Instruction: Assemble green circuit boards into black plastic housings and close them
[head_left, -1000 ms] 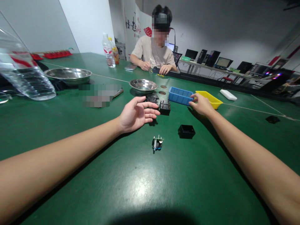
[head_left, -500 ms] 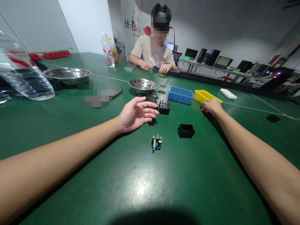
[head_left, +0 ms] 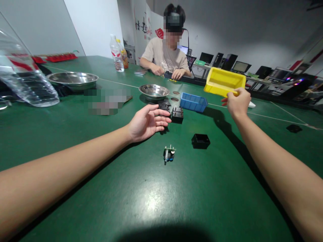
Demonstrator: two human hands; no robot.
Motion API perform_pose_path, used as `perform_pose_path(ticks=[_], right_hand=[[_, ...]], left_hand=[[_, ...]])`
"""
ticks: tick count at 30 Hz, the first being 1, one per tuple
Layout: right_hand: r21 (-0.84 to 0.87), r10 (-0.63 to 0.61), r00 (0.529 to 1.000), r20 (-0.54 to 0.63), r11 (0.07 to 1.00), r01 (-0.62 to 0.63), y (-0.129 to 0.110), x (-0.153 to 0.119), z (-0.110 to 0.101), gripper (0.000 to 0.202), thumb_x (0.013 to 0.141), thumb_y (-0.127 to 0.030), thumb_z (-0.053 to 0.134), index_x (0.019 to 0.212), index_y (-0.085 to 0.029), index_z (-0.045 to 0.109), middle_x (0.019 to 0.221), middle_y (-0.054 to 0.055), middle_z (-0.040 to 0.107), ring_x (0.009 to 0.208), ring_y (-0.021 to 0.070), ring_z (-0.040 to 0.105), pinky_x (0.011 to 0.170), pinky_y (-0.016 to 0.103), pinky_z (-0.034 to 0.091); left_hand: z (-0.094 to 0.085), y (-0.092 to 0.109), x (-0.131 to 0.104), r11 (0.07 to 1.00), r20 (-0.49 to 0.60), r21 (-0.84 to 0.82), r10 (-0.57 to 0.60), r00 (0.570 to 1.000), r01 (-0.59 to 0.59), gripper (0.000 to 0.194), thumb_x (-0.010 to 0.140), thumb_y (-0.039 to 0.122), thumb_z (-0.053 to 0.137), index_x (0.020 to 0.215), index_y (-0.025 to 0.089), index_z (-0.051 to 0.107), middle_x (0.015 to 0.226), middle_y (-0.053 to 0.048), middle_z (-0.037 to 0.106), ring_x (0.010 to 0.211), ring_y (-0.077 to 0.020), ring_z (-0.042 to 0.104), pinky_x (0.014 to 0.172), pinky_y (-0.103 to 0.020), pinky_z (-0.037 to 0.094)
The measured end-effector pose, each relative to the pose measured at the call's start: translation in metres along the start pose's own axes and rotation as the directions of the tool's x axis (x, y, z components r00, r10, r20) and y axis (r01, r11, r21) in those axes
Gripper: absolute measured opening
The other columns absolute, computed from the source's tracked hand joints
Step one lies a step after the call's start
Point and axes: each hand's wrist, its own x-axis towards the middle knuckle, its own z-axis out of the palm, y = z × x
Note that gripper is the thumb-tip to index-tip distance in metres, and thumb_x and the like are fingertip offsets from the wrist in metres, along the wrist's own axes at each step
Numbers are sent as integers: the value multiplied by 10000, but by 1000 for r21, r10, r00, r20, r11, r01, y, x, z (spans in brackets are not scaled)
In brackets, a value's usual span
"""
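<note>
My right hand (head_left: 238, 102) grips the near edge of a yellow bin (head_left: 224, 82) and holds it tilted above the table. My left hand (head_left: 147, 124) rests on the green table (head_left: 161, 208), palm turned sideways, fingers apart and holding nothing. Black parts (head_left: 164, 107) lie partly hidden behind its fingers. Just right of the fingertips sits a black box (head_left: 177, 115). An open black housing (head_left: 201, 141) stands nearer to me, with a small circuit board (head_left: 169, 154) to its left. The blue bin (head_left: 193, 102) is left of the yellow one.
Two steel dishes (head_left: 154, 91) (head_left: 73, 79) stand beyond my left arm. A large water bottle (head_left: 27, 74) leans in at far left. Across the table sits a person (head_left: 166, 53), hands on a dark item. A white object (head_left: 251, 105) lies behind my right hand.
My right hand has lifted the yellow bin off the table and tilted it. The blue bin has shifted slightly left. My left hand has stayed in place.
</note>
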Motion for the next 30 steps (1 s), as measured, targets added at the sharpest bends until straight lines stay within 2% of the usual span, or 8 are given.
perform_pose_path(ticks=[5,10,13,17,20,26,28,30], right_hand=[[65,-112,974,199,993,101,-41,-16,6,176,807,-135,495,938,-161,610,674,37,647,667,206,728,550,271,559],[85,-176,856,485,984,154,-72,-44,17,177,788,-154,502,917,-188,619,654,14,672,579,175,684,571,286,554],[166,-264,781,566,964,206,-82,-57,20,160,762,-158,510,869,-200,621,657,3,684,581,174,684,590,289,556],[202,-339,698,631,940,274,-90,-61,17,226,742,-156,516,911,-201,658,752,12,723,681,190,716,642,289,551],[140,-379,657,652,911,387,-98,-59,13,282,728,-134,511,934,-179,699,790,26,732,739,209,716,694,306,537],[-85,-509,753,417,803,590,-128,-63,0,310,798,-107,510,1005,-178,730,1003,99,718,1011,287,657,900,426,491],[-53,-587,720,370,761,647,-139,-69,-5,334,828,-120,509,1079,-197,715,1118,110,686,1145,304,597,920,423,481],[-21,-620,662,422,723,690,-147,-76,-7,337,850,-138,503,1103,-216,711,1123,91,678,1156,293,584,920,408,474]], left_hand=[[0,-1,0,999,9,31,16,1000,-16,428,858,484,570,1027,104,672,885,-121,726,742,-195,639,670,-291,484],[0,-3,-1,995,41,78,60,997,-63,685,841,591,642,1346,147,509,1129,-167,717,959,-259,679,804,-346,502],[-1,-5,0,994,58,75,75,995,-79,608,852,571,654,1289,156,571,1150,-171,721,1001,-265,690,814,-345,522],[-1,-10,2,992,61,67,99,993,-103,394,807,378,766,1103,132,679,1031,-131,764,846,-208,722,734,-298,556],[0,-13,3,987,24,74,138,990,-140,356,740,246,841,1045,120,708,975,-105,778,757,-168,728,690,-261,576],[2,-13,3,985,-23,84,151,988,-149,337,731,243,867,1013,121,728,971,-95,782,767,-160,739,684,-234,598],[3,-12,3,986,-24,98,139,990,-136,327,743,252,858,1007,109,729,959,-106,781,767,-168,739,691,-241,600],[3,-12,3,985,-19,104,138,990,-135,321,751,244,850,1013,103,729,961,-112,780,767,-169,738,692,-243,596]])
